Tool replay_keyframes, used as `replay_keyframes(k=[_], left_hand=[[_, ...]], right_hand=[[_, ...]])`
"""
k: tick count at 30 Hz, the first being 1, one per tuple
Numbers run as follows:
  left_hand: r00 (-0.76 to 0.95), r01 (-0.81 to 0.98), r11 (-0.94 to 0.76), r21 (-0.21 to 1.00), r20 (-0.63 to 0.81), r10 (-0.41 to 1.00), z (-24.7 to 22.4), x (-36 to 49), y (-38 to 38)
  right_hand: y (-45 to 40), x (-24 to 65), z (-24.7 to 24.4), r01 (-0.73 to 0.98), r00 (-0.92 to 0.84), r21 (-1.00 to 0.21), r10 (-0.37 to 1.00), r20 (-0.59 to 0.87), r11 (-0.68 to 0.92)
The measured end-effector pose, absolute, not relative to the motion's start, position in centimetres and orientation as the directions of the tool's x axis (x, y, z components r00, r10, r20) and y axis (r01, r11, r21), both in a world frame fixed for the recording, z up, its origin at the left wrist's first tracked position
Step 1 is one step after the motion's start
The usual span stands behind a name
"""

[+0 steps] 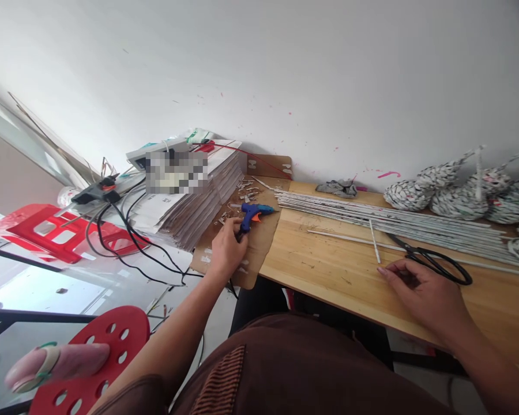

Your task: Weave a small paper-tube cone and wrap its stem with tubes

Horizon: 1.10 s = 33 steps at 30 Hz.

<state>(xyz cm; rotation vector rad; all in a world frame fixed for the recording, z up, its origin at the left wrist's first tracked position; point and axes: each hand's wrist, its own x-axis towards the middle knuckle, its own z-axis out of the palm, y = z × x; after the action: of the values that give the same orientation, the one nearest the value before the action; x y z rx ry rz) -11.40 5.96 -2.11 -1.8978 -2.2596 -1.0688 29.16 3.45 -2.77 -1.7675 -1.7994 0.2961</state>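
My left hand [229, 249] is closed round the lower handle of a blue glue gun [253, 214] with an orange trigger; its nozzle points right over a brown cardboard sheet [256, 245]. Thumb and forefinger of my right hand [421, 294] come together at the near end of a short white rolled-paper stick [374, 242], which points away over the wooden table. Black-handled scissors [432, 259] lie just beyond that hand. Behind them spreads a bundle of long rolled-paper sticks [384, 222], with a single stick [350, 236] in front.
Woven paper pieces [409, 195] stand along the wall at right, and a grey crumpled cloth [337, 188] lies at the back. A tall paper stack [190, 213] is at left, beside a power strip [96, 190] and black cables [134, 253]. Red stools [134, 325] stand below.
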Motion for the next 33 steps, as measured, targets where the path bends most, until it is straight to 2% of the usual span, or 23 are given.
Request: replay_keyframes(k=[3,6,11,13,15,18,20,23,25,27,30,33], left_hand=[[-0.226,0.89,0.023,0.455,0.397,0.889,-1.8,-11.9,5.6],[-0.256,0.892,0.095,0.442,0.321,0.912,-0.9,-11.6,6.2],[-0.288,0.921,0.195,0.338,0.251,0.924,0.3,-10.8,8.4],[-0.321,0.889,0.197,0.414,0.255,0.912,0.4,-11.0,8.9],[-0.334,0.813,0.138,0.565,0.259,0.906,0.3,-11.5,9.0],[-0.34,0.603,-0.065,0.795,0.329,0.881,0.4,-11.9,8.3],[-0.368,0.5,-0.226,0.836,0.441,0.819,0.9,-11.6,7.2],[-0.394,0.578,-0.366,0.729,0.642,0.657,2.3,-10.7,5.3],[-0.32,0.729,-0.392,0.56,0.786,0.528,3.3,-10.1,4.1],[-0.155,0.842,-0.425,0.331,0.905,0.397,3.9,-9.8,3.3],[0.046,0.865,-0.497,0.071,0.974,0.22,3.9,-10.0,2.6],[0.109,0.84,-0.542,-0.008,0.982,0.153,3.5,-10.6,1.8]], right_hand=[[3.6,29.2,-3.0,0.837,0.063,-0.54,0.966,0.251,0.086],[3.6,29.1,-3.1,0.839,0.064,-0.538,0.968,0.244,0.079],[3.2,28.7,-2.4,0.846,0.056,-0.525,0.963,0.264,0.095],[3.1,28.5,-2.1,0.847,0.042,-0.52,0.961,0.273,0.11],[3.0,28.4,-1.9,0.846,0.032,-0.519,0.96,0.279,0.123],[3.2,28.4,-2.0,0.846,0.028,-0.517,0.958,0.285,0.129],[3.3,28.6,-2.2,0.847,0.018,-0.512,0.956,0.291,0.14],[3.4,28.9,-2.5,0.851,0.002,-0.503,0.956,0.292,0.152],[3.5,29.1,-2.6,0.856,0.005,-0.496,0.958,0.287,0.144],[3.5,29.1,-2.7,0.86,0.007,-0.491,0.959,0.285,0.139],[3.5,29.1,-2.7,0.858,0.007,-0.494,0.96,0.28,0.138],[3.5,29.1,-2.7,0.861,0.01,-0.49,0.96,0.28,0.134]])
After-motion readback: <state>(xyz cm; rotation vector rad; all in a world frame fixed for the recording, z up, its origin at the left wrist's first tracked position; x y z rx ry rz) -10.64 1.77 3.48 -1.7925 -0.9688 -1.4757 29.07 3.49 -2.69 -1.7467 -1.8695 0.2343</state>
